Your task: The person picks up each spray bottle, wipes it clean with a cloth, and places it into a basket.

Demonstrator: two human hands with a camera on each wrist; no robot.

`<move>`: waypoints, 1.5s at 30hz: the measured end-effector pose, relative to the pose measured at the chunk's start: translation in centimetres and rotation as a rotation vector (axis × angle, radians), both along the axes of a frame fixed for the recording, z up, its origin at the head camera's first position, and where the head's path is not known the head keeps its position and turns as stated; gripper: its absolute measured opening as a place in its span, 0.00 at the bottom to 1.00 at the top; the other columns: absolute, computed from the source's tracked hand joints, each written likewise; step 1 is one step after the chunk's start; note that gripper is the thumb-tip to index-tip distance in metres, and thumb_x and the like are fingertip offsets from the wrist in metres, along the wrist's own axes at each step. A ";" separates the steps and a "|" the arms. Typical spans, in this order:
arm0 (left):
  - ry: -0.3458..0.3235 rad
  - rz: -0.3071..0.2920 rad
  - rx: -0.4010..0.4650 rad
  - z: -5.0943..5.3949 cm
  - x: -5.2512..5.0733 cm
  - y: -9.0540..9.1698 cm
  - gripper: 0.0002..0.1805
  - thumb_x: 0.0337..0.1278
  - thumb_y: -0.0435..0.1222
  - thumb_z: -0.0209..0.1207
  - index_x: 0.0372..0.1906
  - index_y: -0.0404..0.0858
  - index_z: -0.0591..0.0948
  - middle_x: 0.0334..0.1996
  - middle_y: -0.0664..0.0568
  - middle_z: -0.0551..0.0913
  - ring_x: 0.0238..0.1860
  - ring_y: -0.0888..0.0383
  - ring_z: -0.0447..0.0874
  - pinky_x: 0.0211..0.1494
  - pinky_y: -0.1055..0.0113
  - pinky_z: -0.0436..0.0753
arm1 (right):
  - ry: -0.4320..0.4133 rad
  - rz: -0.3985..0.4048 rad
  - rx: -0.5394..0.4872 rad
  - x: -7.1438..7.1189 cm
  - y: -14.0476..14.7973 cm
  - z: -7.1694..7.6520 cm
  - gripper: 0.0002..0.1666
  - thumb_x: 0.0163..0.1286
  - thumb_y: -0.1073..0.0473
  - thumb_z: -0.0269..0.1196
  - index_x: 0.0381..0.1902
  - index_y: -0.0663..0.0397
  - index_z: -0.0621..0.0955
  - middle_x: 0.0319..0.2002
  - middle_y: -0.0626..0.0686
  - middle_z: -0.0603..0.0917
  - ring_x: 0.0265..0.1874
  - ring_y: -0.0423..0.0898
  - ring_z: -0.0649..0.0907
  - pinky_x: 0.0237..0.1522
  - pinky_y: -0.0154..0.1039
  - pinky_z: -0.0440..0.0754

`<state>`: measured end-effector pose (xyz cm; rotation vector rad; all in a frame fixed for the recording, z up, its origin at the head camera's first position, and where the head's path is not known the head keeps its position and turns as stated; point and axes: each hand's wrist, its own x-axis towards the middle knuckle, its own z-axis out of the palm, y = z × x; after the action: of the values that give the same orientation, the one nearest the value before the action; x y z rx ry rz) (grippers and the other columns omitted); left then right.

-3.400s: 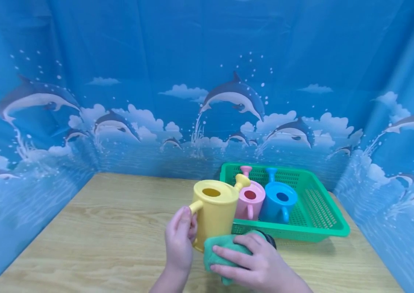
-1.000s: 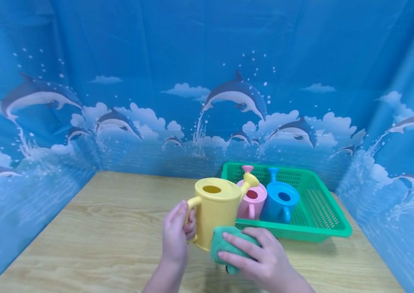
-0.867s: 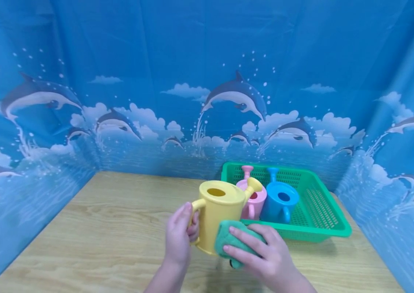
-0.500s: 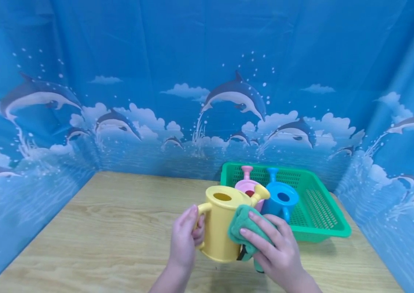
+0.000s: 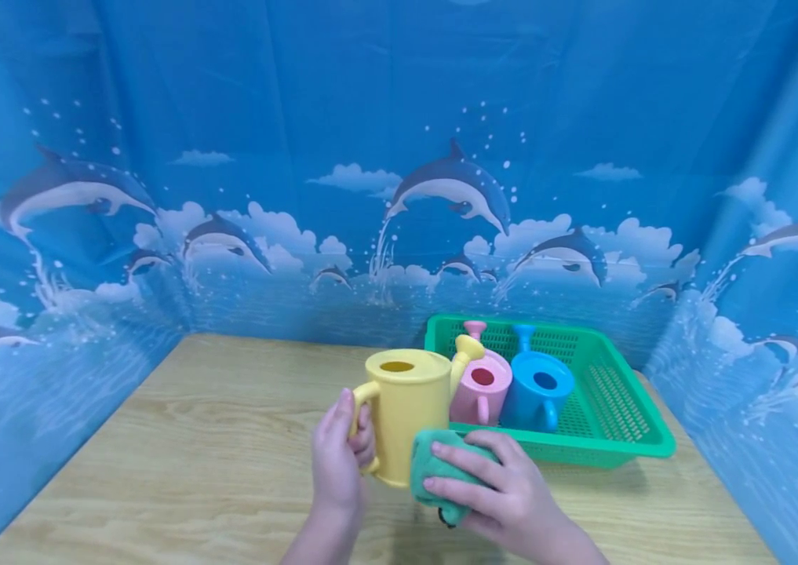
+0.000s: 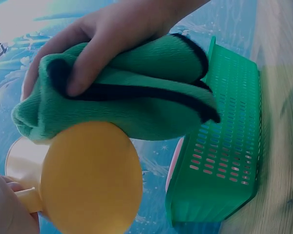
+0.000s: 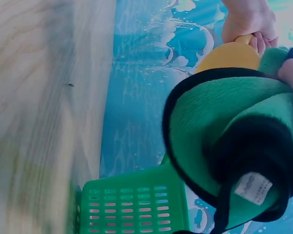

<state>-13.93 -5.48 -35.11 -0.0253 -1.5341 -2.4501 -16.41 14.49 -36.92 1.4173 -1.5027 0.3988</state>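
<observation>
My left hand [image 5: 338, 455] grips the handle of a yellow watering can [image 5: 413, 416], which is held upright above the table. A bunched green cloth [image 5: 441, 471] with black edging is in my right hand [image 5: 511, 494], its thumb and fingers bent around it. The cloth touches the lower right side of the can. From below, the left wrist view shows the can's round base [image 6: 93, 180] with the cloth against it. In the right wrist view the folded cloth [image 7: 224, 107], with a white label, hides most of the can.
A green perforated basket [image 5: 624, 400] stands at the right of the wooden table [image 5: 229, 439]. Inside it are a pink watering can [image 5: 472, 404] and a blue watering can [image 5: 536, 392]. A blue dolphin-print curtain [image 5: 342, 94] surrounds the table's back and sides.
Since half a second ago, both hands have shifted left with the can. The cloth has moved from higher near the spout down to the lower side of the can.
</observation>
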 end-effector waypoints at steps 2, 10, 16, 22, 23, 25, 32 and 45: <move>-0.018 0.015 0.013 0.1 -0.1 -0.1 0.23 0.76 0.46 0.40 0.20 0.44 0.65 0.09 0.62 0.56 0.11 0.68 0.52 0.17 0.75 0.52 | -0.010 0.025 0.037 -0.1 0.0 -0.1 0.14 0.69 0.48 0.61 0.43 0.48 0.86 0.44 0.56 0.87 0.41 0.56 0.81 0.43 0.44 0.77; -0.010 0.015 0.029 0.1 -0.3 -0.2 0.23 0.76 0.47 0.40 0.19 0.44 0.65 0.09 0.62 0.56 0.11 0.68 0.51 0.15 0.72 0.51 | -0.025 0.055 0.094 0.0 0.2 -0.1 0.14 0.69 0.46 0.61 0.41 0.47 0.86 0.44 0.55 0.87 0.41 0.54 0.81 0.43 0.43 0.78; 0.010 -0.004 0.028 0.0 -0.4 -0.3 0.24 0.76 0.47 0.39 0.20 0.44 0.65 0.09 0.62 0.56 0.11 0.68 0.51 0.15 0.71 0.49 | 0.007 0.026 0.034 -0.4 0.4 -0.1 0.11 0.70 0.52 0.59 0.42 0.50 0.85 0.43 0.58 0.87 0.41 0.55 0.82 0.42 0.43 0.78; 0.074 -0.057 0.008 -0.2 -0.3 -0.1 0.23 0.76 0.44 0.39 0.20 0.44 0.66 0.09 0.62 0.57 0.11 0.67 0.51 0.15 0.68 0.47 | 0.007 -0.010 -0.060 -0.5 0.5 -0.1 0.13 0.71 0.54 0.56 0.41 0.54 0.85 0.45 0.61 0.86 0.39 0.55 0.81 0.41 0.43 0.77; 0.084 -0.073 0.007 -0.2 -0.3 0.0 0.23 0.76 0.43 0.39 0.20 0.44 0.66 0.09 0.62 0.57 0.11 0.67 0.50 0.15 0.67 0.47 | 0.000 -0.013 -0.083 -0.5 0.5 -0.1 0.12 0.71 0.56 0.56 0.40 0.55 0.84 0.46 0.61 0.85 0.39 0.56 0.81 0.41 0.42 0.77; 0.100 -0.105 -0.002 -0.4 -0.1 0.2 0.22 0.76 0.42 0.38 0.20 0.44 0.66 0.10 0.62 0.57 0.12 0.67 0.50 0.15 0.67 0.47 | -0.017 -0.013 -0.136 -0.4 0.6 0.1 0.11 0.70 0.59 0.56 0.38 0.56 0.84 0.49 0.61 0.84 0.39 0.56 0.80 0.41 0.42 0.76; 0.078 -0.173 -0.062 -0.7 0.2 0.6 0.22 0.76 0.44 0.38 0.21 0.44 0.65 0.10 0.63 0.57 0.12 0.69 0.53 0.16 0.76 0.53 | -0.118 0.025 -0.330 -0.1 0.4 0.6 0.11 0.69 0.59 0.60 0.34 0.63 0.82 0.52 0.61 0.83 0.44 0.54 0.78 0.55 0.35 0.74; 0.031 -0.096 0.052 -0.2 -0.1 -0.1 0.24 0.76 0.47 0.37 0.20 0.45 0.64 0.09 0.63 0.56 0.11 0.67 0.50 0.16 0.68 0.46 | -0.253 0.056 -0.190 -0.2 0.5 -0.5 0.09 0.64 0.60 0.61 0.40 0.58 0.84 0.56 0.58 0.81 0.46 0.52 0.77 0.57 0.32 0.73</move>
<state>-14.01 -5.57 -35.35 -0.1303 -1.4885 -2.5503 -16.66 15.04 -37.39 1.2957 -1.5815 0.7591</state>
